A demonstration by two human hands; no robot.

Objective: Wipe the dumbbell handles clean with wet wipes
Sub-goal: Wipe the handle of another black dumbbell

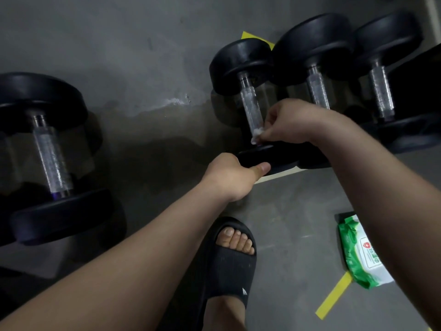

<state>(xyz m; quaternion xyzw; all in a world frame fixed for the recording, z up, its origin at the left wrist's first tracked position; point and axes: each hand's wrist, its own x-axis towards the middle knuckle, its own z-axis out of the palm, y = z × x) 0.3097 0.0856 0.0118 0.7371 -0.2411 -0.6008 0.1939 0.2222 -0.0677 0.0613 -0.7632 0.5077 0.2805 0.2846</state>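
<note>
Head view: left hand [229,175] grips the dumbbell [241,65] steady; right hand [288,123], fingers [270,131] pinching the wet wipe [257,134], should rub the whole handle [249,103].

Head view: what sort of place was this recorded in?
Probably a gym or weights corner: several black dumbbells lie on a bare grey concrete floor, which is marked with strips of yellow tape.

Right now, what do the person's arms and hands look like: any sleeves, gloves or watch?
The left forearm and right forearm are bare; no sleeves show. The left hand and right hand wear no gloves, and no watch, band or ring is visible.
</note>
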